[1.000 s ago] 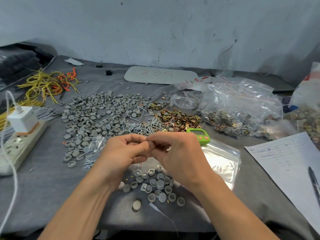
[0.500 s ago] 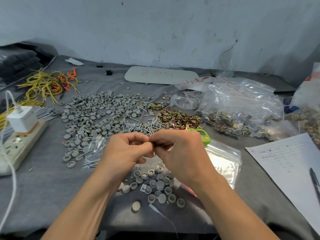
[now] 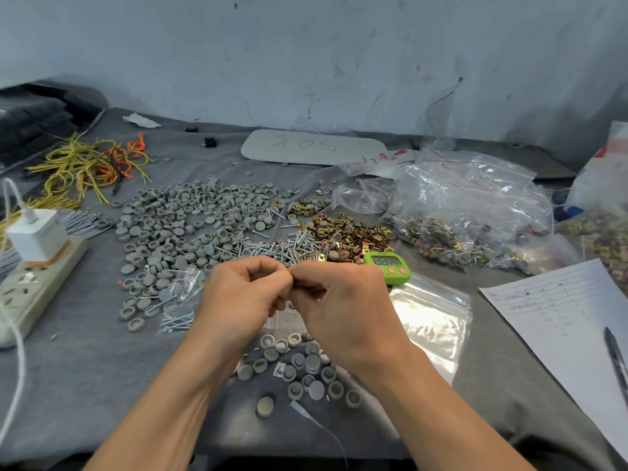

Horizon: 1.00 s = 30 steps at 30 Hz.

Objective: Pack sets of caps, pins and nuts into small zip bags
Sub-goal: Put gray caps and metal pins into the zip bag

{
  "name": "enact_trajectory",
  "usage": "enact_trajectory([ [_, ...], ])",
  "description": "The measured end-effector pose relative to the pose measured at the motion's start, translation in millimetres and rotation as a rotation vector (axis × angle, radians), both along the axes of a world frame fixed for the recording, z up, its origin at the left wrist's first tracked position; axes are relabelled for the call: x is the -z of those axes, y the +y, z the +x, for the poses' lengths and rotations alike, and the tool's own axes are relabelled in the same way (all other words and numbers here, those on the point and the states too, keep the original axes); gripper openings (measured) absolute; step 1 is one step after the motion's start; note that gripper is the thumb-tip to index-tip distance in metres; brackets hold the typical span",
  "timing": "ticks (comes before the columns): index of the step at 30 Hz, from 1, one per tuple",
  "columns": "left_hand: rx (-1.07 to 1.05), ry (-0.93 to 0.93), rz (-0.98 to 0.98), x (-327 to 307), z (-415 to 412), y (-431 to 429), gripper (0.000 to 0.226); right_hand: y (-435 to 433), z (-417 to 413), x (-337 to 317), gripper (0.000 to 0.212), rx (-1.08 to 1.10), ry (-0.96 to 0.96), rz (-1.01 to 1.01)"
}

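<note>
In the middle of the frame we see the left hand (image 3: 243, 294) and the right hand (image 3: 343, 300) curled, with their fingertips pinched together on the top edge of a small zip bag (image 3: 283, 319); most of the bag is hidden behind the hands. Just below lies a small group of grey caps (image 3: 302, 365). Above the hands are the pins (image 3: 272, 248) and the brass nuts (image 3: 350, 231), and on the right a green timer (image 3: 387, 266).
</note>
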<state>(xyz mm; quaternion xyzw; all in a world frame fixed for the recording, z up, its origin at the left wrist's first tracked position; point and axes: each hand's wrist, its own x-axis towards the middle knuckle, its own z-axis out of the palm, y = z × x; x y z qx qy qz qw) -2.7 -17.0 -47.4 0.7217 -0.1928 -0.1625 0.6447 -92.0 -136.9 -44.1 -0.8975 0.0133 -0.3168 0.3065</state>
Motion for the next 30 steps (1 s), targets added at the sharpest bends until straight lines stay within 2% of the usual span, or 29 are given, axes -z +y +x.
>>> enact_trajectory([
  [10, 0.006, 0.145, -0.060, -1, -2, -2, 0.008, 5, 0, 3, 0.013, 0.040, -0.021, 0.006],
  [13, 0.013, 0.134, -0.077, 4, 1, -1, 0.026, 4, 1, 4, 0.016, 0.053, -0.014, 0.013],
  [17, -0.089, -0.066, -0.011, 6, 0, -1, 0.023, -7, 6, 2, 0.035, 0.043, 0.078, 0.246],
  [19, -0.112, -0.183, 0.057, 7, -1, 0, 0.025, -14, 8, 1, 0.030, 0.038, 0.146, 0.365],
  [22, -0.159, -0.484, 0.217, 6, -7, 4, 0.029, -18, 8, 0, 0.014, 0.012, 0.273, 0.550],
  [24, -0.152, -0.621, 0.242, 4, -14, 4, 0.032, -19, 7, -1, 0.010, -0.025, 0.306, 0.655],
  [28, -0.171, -0.721, 0.205, 1, -20, 4, 0.036, -21, 6, -3, 0.013, -0.069, 0.314, 0.796],
  [30, -0.185, -0.732, 0.193, -1, -21, 4, 0.034, -21, 5, -4, 0.015, -0.084, 0.321, 0.789],
])
